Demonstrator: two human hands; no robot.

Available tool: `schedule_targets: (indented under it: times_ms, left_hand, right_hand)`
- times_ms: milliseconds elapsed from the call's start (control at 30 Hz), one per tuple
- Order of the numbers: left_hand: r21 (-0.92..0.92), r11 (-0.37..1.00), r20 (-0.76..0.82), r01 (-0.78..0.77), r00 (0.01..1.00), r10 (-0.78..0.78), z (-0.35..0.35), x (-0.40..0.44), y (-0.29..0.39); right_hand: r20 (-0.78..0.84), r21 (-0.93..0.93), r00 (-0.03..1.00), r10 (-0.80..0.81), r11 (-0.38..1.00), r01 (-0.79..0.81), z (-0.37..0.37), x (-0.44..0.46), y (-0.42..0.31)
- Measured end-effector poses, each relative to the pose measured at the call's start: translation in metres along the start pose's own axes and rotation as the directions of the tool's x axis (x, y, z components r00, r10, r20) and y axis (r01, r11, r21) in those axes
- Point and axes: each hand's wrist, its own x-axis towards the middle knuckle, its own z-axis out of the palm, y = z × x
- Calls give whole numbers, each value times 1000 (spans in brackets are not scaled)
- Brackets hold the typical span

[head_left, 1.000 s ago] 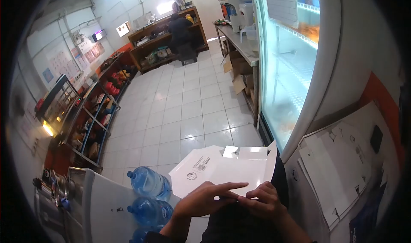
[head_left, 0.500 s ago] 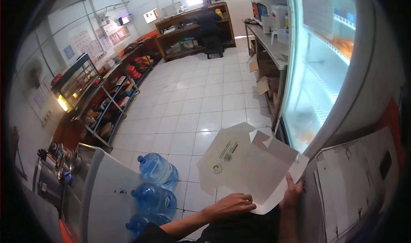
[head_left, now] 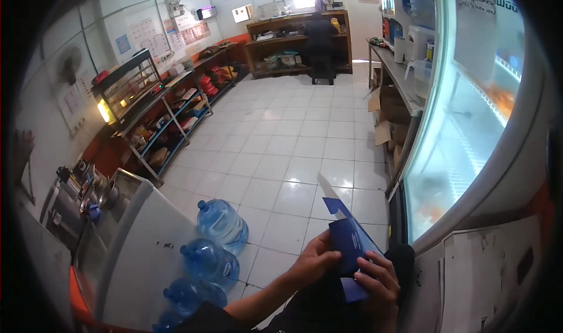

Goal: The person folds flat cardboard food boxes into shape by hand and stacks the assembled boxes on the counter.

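Note:
A partly folded cardboard box (head_left: pixel 350 245) is held low in front of my body, its dark blue printed side toward me. One pale flap (head_left: pixel 330 189) sticks up at its far end. My left hand (head_left: pixel 319 255) grips the near left edge, thumb on the blue face. On the opposite side, my right hand (head_left: pixel 380 278) closes around the box with its fingers curled over the blue panel. A lower blue flap (head_left: pixel 353 289) hangs beneath my right fingers.
Several blue water jugs (head_left: pixel 223 227) stand on the tiled floor to the left, beside a white chest (head_left: pixel 149 257). At right are a lit glass-door fridge (head_left: pixel 463 139) and flat cardboard (head_left: pixel 492 274). A person (head_left: pixel 321 36) sits at the far wooden shelf (head_left: pixel 281 57).
The box was spread out with its white printed side up; now it is folded narrower with the blue side showing. Both hands have shifted their grip, and the view has turned slightly left.

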Motion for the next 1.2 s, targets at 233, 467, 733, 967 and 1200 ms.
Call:
schedule_targets:
  times_ms: [233, 467, 733, 967, 1200]
  left_hand:
    - [-60, 979, -122, -193, 975, 184, 30, 9, -26]
    - [171, 973, -507, -156, 832, 223, 63, -2, -46]
    - [196, 976, -348, -100, 923, 164, 58, -18, -42]
    - [651, 656, 356, -381, 917, 179, 93, -26, 17]
    - [511, 799, 346, -317, 927, 146, 78, -27, -8]
  right_hand:
    - [12, -74, 997, -82, 994, 83, -1, -8, 0]
    - [89, -410, 994, 61, 912, -20, 11, 3, -1]
    - [111, -350, 973, 201, 924, -151, 5, 18, -18]
    - [-357, -322, 890, 282, 858, -401, -57, -6, -55]
    - [-902, -427, 360, -240, 624, -654, -248, -74, -151]
